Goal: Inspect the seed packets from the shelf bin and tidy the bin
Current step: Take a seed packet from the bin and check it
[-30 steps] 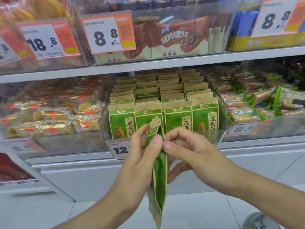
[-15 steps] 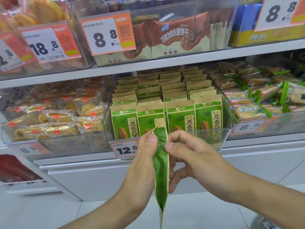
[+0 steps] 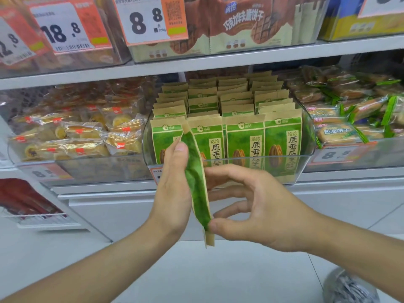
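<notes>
Both hands (image 3: 218, 200) gripping one edge-on green seed packet (image 3: 196, 182); far tags reading "8.8" (image 3: 148, 18), "18.8" (image 3: 63, 29).

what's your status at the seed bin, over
Left hand holds seed packet edge-on, thumb near top. Right hand pinches its lower end. Bin full of upright packets. Nothing in the way.
</notes>
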A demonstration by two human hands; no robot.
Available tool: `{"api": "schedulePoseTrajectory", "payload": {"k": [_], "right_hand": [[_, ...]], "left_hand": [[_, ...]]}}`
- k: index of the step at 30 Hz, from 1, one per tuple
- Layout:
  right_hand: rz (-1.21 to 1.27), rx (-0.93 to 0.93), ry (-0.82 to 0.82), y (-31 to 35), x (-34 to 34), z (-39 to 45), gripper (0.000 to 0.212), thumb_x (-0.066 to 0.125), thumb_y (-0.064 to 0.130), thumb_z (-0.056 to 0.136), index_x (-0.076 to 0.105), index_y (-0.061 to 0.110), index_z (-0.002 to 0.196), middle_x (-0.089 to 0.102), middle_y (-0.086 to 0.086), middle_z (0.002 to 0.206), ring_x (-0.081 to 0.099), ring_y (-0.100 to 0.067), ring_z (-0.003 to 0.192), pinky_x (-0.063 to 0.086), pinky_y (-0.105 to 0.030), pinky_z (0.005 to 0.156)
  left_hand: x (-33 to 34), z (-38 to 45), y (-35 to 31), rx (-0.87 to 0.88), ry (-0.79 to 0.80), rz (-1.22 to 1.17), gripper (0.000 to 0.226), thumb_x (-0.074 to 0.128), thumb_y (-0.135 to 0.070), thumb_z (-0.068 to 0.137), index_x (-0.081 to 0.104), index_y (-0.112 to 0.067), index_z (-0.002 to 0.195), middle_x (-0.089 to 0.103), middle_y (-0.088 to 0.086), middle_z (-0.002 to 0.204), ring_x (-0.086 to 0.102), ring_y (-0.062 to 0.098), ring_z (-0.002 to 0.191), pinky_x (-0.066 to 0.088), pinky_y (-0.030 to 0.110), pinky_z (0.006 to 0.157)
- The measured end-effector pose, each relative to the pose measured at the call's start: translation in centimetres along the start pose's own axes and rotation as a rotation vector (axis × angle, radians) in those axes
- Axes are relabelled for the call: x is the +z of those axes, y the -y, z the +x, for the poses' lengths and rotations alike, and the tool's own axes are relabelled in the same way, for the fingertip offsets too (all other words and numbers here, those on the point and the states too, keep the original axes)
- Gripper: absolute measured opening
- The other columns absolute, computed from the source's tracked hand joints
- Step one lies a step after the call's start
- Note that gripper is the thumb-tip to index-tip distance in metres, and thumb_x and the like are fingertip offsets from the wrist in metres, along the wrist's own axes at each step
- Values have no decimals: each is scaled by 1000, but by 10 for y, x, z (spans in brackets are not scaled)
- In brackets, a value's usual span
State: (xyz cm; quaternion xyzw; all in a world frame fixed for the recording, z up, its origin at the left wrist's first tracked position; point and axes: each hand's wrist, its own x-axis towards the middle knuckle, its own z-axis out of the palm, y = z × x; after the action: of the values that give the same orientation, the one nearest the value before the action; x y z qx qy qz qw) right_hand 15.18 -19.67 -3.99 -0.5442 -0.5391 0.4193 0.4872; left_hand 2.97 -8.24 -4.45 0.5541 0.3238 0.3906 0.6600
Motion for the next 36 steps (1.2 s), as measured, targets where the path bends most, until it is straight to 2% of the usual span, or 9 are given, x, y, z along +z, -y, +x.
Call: {"api": "schedulePoseTrajectory", "payload": {"k": [7,11,17,21,24,27,31,33,36], "right_hand": [[-131,-39,-17,-1,-1,1,73,89,12,77,58,33,140,68,14,124,65,-11,118,62,-38,87],[-180,-42,-3,3,3,-2,98,93,34,69,40,47,149,47,27,146,56,0,127,60,-33,90],[-203,-47,-50,9,5,-3,120,98,44,54,24,60,147,42,35,135,61,-1,115,62,-34,81],[-324,-36,-144,8,3,-3,134,98,57,41,16,58,147,37,35,126,58,-3,104,53,-25,77],[-348,-22,-237,4,2,-1,131,99,56,37,19,61,141,36,36,122,48,6,104,46,-19,86],[-367,-26,-313,0,-3,2,128,102,49,37,19,67,133,38,32,122,48,7,104,51,-24,93],[-396,-33,-328,-4,-8,2,120,101,44,48,25,56,141,46,22,124,56,0,101,53,-25,89],[-447,-31,-344,-3,-12,2,110,96,41,61,26,50,146,49,24,121,57,-3,96,50,-21,82],[-446,-35,-365,-5,-19,3,90,87,34,78,29,46,146,57,27,119,60,0,104,54,-31,90]], "left_hand": [[2,-4,-10,-44,15,-119,94,52,-73,75,50,5,128,55,37,128,60,48,119,46,65,103],[3,-6,-8,-10,110,-173,80,43,-59,89,45,10,130,60,34,114,68,40,106,54,57,95],[5,-10,-5,-4,232,-237,71,46,-49,93,41,8,135,45,43,130,49,52,128,39,72,104],[8,-15,-5,6,271,-179,65,48,-49,93,53,1,134,55,34,132,55,44,127,43,63,108],[5,-15,-5,161,176,49,52,44,-48,97,66,-6,117,73,15,112,69,29,107,58,44,90],[2,-12,-6,282,103,203,35,50,-39,102,65,-9,95,73,-3,83,68,12,77,55,25,62],[-1,-8,-3,251,76,231,28,46,-24,103,66,-5,97,75,7,90,71,28,85,61,41,67],[-4,-6,-3,251,72,226,30,47,-27,103,65,-3,98,75,12,94,70,36,90,61,48,72],[-11,-4,-2,334,80,281,36,49,-36,103,62,-3,95,70,18,94,67,39,87,60,50,68]]}}
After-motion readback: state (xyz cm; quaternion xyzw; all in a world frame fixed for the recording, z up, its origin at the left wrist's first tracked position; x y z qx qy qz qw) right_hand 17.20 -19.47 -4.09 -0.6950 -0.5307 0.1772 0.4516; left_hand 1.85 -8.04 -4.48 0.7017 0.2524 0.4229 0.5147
